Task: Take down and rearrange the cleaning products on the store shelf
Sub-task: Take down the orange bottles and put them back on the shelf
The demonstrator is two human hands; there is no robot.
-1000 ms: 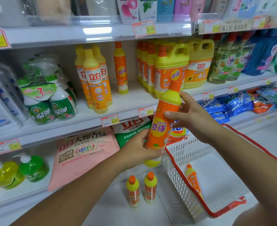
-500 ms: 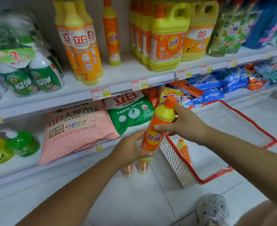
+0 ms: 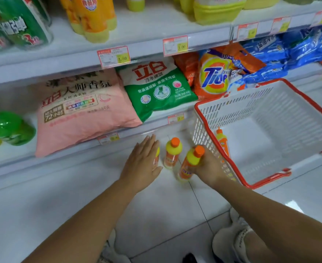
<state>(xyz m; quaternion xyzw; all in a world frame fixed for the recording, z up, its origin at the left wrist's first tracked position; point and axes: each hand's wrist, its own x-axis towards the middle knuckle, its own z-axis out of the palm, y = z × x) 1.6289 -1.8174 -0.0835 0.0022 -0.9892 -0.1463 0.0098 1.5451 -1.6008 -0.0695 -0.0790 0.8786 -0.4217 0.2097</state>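
Floor tiles point(image 3: 76, 205), bottle point(image 3: 186, 168) in right hand point(image 3: 210, 167)

The white tiled floor point(image 3: 80, 205) carries a white basket point(image 3: 260, 103) with a red rim. Near the basket, an upright orange-capped bottle point(image 3: 172, 153) stands on the tile, and a tilted bottle point(image 3: 188, 166) leans with its base on it. The bottom shelf point(image 3: 19, 158) holds a pink bag point(image 3: 80, 114), a green-and-white bag point(image 3: 156, 88), a Tide bag point(image 3: 213, 76) and blue bags point(image 3: 274, 54).
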